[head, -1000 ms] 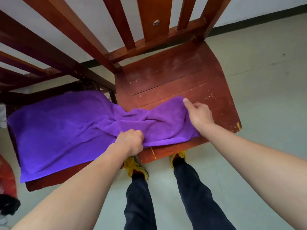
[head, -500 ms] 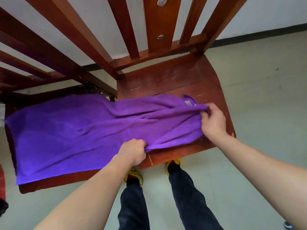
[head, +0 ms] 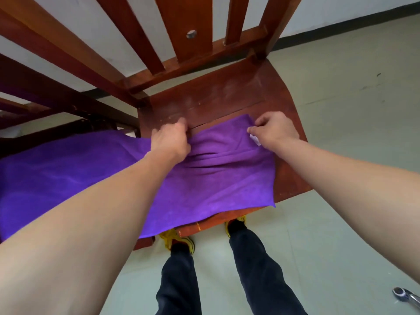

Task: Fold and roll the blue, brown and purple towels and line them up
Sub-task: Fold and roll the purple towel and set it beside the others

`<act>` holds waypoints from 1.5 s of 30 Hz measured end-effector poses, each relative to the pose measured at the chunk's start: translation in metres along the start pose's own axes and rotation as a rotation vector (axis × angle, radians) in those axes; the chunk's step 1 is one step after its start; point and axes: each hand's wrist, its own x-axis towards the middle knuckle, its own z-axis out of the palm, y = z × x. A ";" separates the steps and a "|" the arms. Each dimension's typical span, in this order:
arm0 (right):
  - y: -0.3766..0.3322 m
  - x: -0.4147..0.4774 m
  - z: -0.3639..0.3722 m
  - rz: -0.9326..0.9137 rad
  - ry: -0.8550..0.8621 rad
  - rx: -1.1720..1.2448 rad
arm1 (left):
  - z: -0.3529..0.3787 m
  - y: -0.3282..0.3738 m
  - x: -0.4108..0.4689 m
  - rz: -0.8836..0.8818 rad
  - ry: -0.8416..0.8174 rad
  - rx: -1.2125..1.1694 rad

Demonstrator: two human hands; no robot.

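A purple towel (head: 204, 178) lies spread over two wooden chair seats placed side by side, its right end on the right chair seat (head: 227, 96). My left hand (head: 170, 137) grips the towel's far edge near the seat's left side, fingers curled into the cloth. My right hand (head: 275, 130) pinches the far right corner, where a small white label (head: 255, 139) shows. The cloth between my hands is creased. No blue or brown towel is in view.
The chair's slatted wooden back (head: 181, 42) rises just behind the seat. A second chair (head: 68, 105) stands to the left under the towel. My legs and yellow shoes (head: 177, 241) are at the seat's front edge. A metal object (head: 406, 300) lies on the floor at lower right.
Both hands have moved from the towel's near edge and right end up to its far edge. The towel's right part now lies flatter and squarer on the seat.
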 end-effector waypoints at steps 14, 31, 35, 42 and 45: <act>-0.033 0.030 -0.040 -0.099 0.156 0.316 | -0.036 0.026 0.012 -0.064 0.353 -0.381; 0.062 -0.073 -0.003 0.032 0.051 -0.224 | 0.046 -0.014 -0.101 -0.116 -0.017 -0.454; 0.004 -0.094 0.011 -0.343 0.070 -0.349 | 0.032 -0.070 -0.117 -0.245 0.103 -0.451; -0.115 -0.144 0.097 -0.761 -0.142 -0.498 | -0.005 -0.224 -0.117 -0.548 0.382 -0.453; -0.152 -0.170 0.139 -0.887 -0.185 -0.569 | -0.016 -0.284 -0.113 -0.594 0.429 -0.428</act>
